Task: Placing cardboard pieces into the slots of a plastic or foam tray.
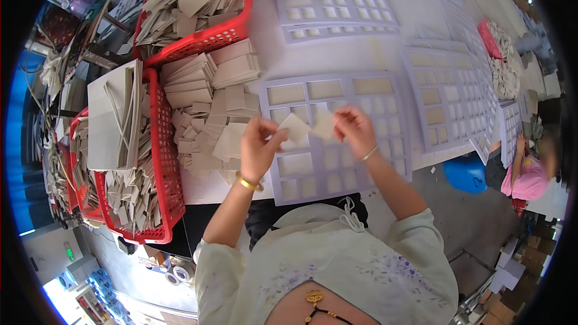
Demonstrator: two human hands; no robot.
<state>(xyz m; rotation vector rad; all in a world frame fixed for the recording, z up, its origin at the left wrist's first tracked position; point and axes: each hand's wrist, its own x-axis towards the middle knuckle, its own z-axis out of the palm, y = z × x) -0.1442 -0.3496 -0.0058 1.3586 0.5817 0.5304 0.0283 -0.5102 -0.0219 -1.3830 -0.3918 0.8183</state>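
My left hand (260, 145) pinches a small off-white cardboard square (295, 128) between thumb and fingers. Facing it, my right hand (356, 130) grips a second, yellowish cardboard piece (323, 125), slightly blurred. Both pieces are held over a pale lavender panel frame (394, 93) divided into many rectangular windows. Some windows show beige card, such as the large upper-left one. Left of the frame, loose cardboard pieces (232, 141) of several sizes lie in a spread-out pile, close to my left hand.
Red plastic baskets (161, 156) packed with cardboard pieces stand at the left, and another red basket (198, 42) is behind. More windowed frames (337, 0) lie at the far side and a stack of frames (439, 96) at the right. A person in pink (527, 177) works beyond, near a blue object (465, 174).
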